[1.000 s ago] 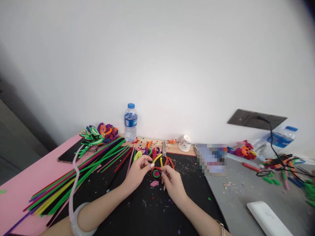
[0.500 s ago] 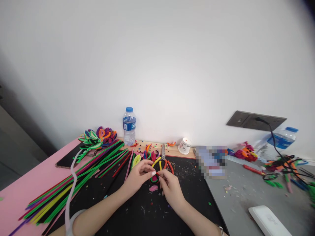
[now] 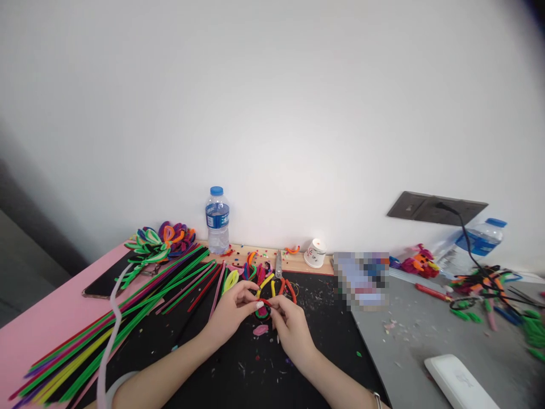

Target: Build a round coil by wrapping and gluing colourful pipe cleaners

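A short red pipe cleaner (image 3: pixel 264 301) runs between the fingertips of both hands, low over the black mat. My left hand (image 3: pixel 234 307) pinches its left end with thumb and forefinger, the other fingers curled. On the other side my right hand (image 3: pixel 293 326) grips the right end in a pinch. Just under the fingertips is a small coil of green and pink pipe cleaner (image 3: pixel 263 312), partly hidden by the hands. A flat pink loop (image 3: pixel 260 330) lies on the mat in front. Behind the hands, scissors (image 3: pixel 279 264) show yellow and red handles.
Long pipe cleaners (image 3: pixel 140 318) spread across the left side near a dark phone (image 3: pixel 106 275). A water bottle (image 3: pixel 217 221) and a paper cup (image 3: pixel 315 253) stand by the wall. At right are a red-handled tool (image 3: pixel 432 292) and a white case (image 3: pixel 462 382).
The view has shifted slightly, so the scene sits a little further left. More of the red pipe cleaner shows between my fingertips; both hands keep their pinch.
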`<action>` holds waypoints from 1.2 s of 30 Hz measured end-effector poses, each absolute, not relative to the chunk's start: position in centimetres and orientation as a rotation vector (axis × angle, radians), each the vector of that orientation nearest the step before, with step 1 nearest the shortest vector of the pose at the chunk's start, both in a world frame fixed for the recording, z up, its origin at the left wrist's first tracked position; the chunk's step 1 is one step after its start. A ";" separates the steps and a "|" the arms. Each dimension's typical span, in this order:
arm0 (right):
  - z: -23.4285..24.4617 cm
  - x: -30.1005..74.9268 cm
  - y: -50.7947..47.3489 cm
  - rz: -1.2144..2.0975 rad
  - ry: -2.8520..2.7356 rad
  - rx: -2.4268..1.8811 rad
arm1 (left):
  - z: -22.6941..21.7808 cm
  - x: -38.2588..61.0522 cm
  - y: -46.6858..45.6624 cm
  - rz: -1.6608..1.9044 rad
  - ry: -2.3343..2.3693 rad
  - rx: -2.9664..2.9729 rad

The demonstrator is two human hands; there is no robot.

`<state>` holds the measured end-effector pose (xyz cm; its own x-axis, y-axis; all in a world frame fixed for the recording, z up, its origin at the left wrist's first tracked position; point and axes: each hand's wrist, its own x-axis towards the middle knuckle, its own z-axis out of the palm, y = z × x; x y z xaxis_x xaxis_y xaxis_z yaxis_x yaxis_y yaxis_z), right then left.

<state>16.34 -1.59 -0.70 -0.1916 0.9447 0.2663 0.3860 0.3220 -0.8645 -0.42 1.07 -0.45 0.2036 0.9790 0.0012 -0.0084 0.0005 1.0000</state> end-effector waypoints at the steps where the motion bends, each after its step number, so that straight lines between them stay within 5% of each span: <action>1: -0.8 16.4 -1.6 0.837 -1.743 -1.201 | -0.6 -0.4 1.2 1.064 1.054 1.294; 36: -1.1 16.4 -1.8 0.901 -1.671 -1.267 | -0.7 -0.5 1.1 1.187 1.103 1.193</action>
